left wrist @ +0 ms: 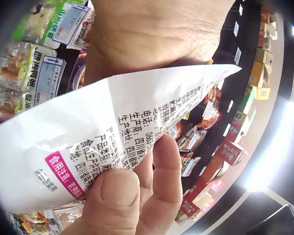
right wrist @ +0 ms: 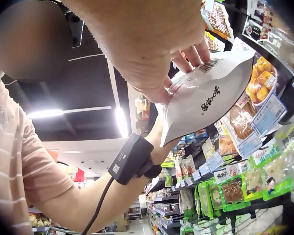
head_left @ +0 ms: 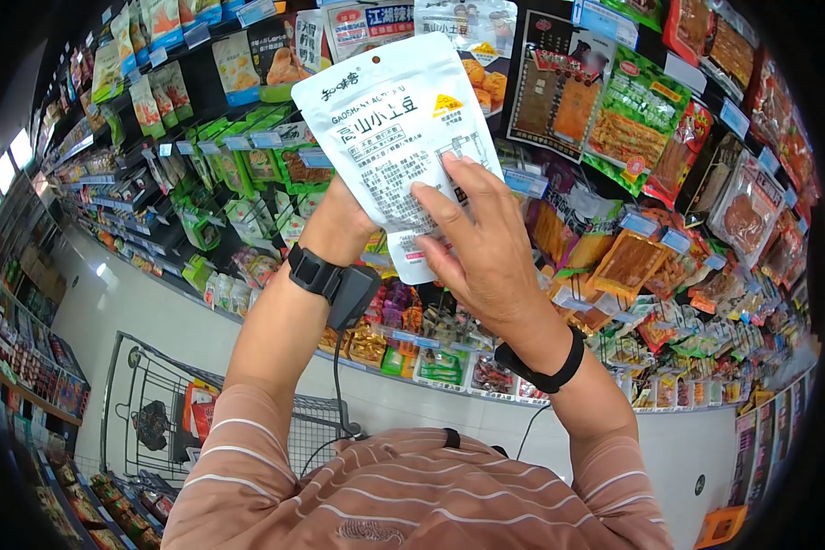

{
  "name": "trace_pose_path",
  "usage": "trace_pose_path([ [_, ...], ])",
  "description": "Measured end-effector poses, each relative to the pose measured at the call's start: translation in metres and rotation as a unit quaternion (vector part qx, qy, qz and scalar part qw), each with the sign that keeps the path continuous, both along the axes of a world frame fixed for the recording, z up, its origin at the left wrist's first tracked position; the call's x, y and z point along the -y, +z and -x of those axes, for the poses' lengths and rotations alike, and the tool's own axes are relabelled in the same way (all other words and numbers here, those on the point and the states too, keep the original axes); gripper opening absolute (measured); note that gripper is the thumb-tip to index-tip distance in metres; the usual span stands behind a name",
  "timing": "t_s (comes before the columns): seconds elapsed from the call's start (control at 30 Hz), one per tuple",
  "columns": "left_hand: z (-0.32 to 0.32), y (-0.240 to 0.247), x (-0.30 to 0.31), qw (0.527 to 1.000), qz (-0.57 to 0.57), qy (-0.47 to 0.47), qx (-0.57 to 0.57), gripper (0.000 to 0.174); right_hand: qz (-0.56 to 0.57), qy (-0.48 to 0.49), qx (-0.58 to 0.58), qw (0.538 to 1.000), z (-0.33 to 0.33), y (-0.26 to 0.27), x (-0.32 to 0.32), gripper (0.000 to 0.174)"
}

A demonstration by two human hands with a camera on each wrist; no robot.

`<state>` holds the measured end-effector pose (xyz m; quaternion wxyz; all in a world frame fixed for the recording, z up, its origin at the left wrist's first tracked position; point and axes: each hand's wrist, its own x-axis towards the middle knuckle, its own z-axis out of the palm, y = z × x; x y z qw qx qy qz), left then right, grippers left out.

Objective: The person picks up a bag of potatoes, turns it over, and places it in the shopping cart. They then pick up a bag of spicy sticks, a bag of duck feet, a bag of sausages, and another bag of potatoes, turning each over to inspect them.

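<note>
While both arms are raised, the fingers of left hand (head_left: 339,225) and right hand (head_left: 481,243) clamp the white pouch (head_left: 390,119).

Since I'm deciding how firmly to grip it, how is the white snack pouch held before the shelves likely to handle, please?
The white pouch probably flexes: in the left wrist view its printed face curves between the fingers. It seems light, since the left hand and right hand hold it up by its lower part. Its smooth film may be slippery.
</note>
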<state>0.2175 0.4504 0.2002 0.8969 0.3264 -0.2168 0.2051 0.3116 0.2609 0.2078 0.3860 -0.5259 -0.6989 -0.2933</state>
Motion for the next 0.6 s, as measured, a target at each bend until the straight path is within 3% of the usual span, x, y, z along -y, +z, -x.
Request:
trace_pose_path([
  [0.27,-0.015,0.019,0.019,1.0,-0.024,0.007,0.015,0.057,-0.031,0.031,0.034,0.998,-0.028,0.009,0.006,0.058],
  [0.37,-0.021,0.015,0.024,0.994,-0.05,0.093,-0.003,0.057,-0.034,0.036,0.039,0.998,-0.038,0.009,0.009,0.058],
  [0.6,-0.037,0.013,0.035,0.997,-0.046,0.069,0.003,0.057,-0.033,0.048,0.044,0.997,-0.059,0.006,0.019,0.058],
])
